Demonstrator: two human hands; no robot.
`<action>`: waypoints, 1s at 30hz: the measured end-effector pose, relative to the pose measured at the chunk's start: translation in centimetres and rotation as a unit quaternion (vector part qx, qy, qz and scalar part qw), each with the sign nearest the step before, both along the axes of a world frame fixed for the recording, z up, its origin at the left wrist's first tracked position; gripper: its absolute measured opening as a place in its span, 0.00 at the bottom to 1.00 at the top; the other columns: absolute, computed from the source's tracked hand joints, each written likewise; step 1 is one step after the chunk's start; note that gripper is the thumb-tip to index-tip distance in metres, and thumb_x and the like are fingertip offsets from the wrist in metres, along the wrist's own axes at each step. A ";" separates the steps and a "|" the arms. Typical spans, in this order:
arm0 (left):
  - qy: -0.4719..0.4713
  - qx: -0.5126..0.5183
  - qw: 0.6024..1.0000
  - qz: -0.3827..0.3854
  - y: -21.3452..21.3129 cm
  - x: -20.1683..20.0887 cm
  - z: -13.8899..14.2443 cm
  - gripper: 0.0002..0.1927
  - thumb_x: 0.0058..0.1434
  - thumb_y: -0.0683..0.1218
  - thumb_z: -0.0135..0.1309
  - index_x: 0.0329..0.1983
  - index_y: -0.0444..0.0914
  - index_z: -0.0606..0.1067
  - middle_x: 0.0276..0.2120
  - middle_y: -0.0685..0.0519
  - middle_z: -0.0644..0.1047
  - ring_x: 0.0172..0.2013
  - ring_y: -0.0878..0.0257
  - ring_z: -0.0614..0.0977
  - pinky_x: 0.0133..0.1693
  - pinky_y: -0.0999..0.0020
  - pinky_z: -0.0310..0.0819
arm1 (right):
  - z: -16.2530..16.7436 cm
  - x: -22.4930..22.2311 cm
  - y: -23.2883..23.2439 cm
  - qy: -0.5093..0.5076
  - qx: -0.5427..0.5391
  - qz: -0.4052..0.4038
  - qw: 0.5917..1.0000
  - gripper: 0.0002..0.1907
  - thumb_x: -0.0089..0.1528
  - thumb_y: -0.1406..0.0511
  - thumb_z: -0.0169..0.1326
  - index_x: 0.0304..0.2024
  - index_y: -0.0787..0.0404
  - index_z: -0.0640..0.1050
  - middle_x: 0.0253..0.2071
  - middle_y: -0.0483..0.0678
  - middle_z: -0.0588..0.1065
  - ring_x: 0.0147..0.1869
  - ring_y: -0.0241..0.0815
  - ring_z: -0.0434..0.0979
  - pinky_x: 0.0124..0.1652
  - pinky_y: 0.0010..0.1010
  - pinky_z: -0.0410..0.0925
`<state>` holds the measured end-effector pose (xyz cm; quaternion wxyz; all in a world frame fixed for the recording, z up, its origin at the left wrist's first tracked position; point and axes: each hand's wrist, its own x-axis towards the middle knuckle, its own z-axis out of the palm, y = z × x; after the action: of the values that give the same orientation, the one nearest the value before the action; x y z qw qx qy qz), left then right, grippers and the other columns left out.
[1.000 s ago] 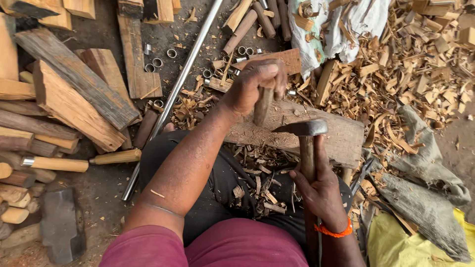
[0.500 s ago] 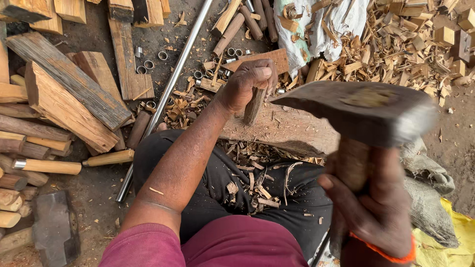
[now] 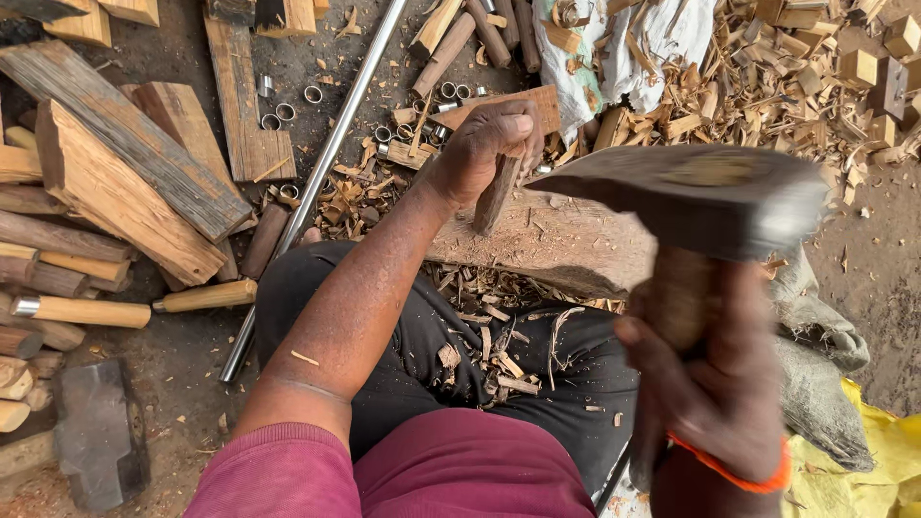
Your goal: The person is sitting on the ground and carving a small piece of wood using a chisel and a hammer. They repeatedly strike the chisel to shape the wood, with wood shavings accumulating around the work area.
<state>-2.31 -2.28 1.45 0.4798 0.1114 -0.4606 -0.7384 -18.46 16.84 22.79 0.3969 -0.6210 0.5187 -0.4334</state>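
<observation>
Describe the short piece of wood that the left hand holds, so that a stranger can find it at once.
Start at the wide, pale wooden block lying across the person's lap. The left hand stands a short wooden piece upright on the block's top. It is the only wood standing on end; the handles, planks and chips around it all lie flat.

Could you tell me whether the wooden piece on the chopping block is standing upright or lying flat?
Roughly upright: the left hand holds the wooden piece on end on the chopping block.
</observation>
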 end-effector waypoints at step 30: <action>-0.002 -0.007 0.999 0.053 -0.9 0.0 -1.2 0.16 0.69 0.56 0.45 0.31 0.42 0.68 0.26 0.54 0.70 0.29 0.63 0.75 0.35 0.65 0.74 | -4.9 -0.6 0.3 0.132 0.075 0.047 0.987 0.48 0.63 0.78 0.56 0.80 0.56 0.49 0.62 0.58 0.70 0.42 0.39 0.74 0.39 0.27 0.72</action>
<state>-2.33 -3.20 0.21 0.5178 0.1337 -0.4601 -0.7087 -19.03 17.13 17.88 0.3903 -0.6646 0.5682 -0.2882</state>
